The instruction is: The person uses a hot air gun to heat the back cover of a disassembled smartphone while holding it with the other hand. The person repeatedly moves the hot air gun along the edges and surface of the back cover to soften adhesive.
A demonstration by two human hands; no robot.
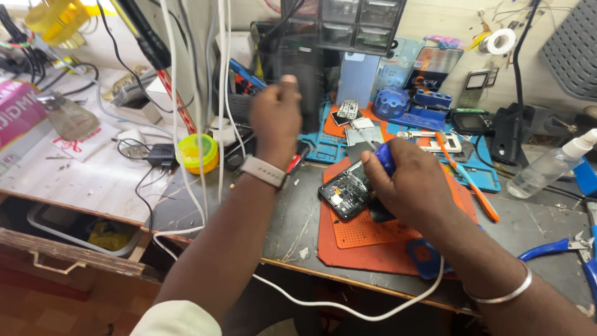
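An opened phone (346, 194) is seen lying on the orange mat (373, 239), touched by the right hand (413, 183), which is clenched around a blue-handled screwdriver (384, 157). The left hand (277, 115) is raised, fingers pinched; what is gripped cannot be told. A yellow tub (198, 153) is noted beside white cables (199, 124).

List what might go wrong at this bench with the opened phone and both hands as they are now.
1. The right hand works a blue-handled screwdriver on the opened phone while the left hand is raised away, so the phone may shift and the tip may slip.
2. The white cable hanging off the bench edge could snag an arm.
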